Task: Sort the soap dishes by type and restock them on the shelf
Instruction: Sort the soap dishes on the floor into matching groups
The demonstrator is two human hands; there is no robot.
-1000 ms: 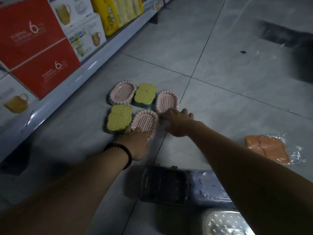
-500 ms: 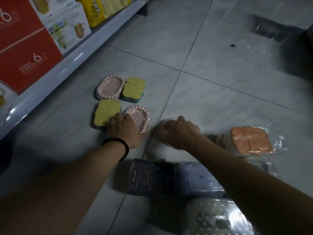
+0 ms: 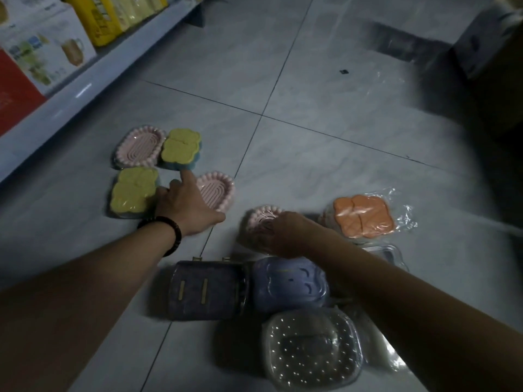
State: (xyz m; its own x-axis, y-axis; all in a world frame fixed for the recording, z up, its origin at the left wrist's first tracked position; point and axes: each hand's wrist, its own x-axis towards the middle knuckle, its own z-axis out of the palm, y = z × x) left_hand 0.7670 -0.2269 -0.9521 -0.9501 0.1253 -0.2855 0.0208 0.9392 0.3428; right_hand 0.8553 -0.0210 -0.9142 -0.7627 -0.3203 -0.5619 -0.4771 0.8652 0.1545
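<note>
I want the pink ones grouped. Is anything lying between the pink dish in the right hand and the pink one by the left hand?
Nothing blocks it. The right hand grips the wrapped pink dish; between it and the second pink dish under the left hand lies only bare floor.

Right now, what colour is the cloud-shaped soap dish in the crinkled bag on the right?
Orange; the bagged soap dish shows best in the head view.

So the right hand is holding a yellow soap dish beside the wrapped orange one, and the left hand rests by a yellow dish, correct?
Not quite. The head view shows the right hand gripping a pink oval soap dish, not a yellow one. It is beside the wrapped orange dish, and the left hand does rest by a yellow dish.
</note>
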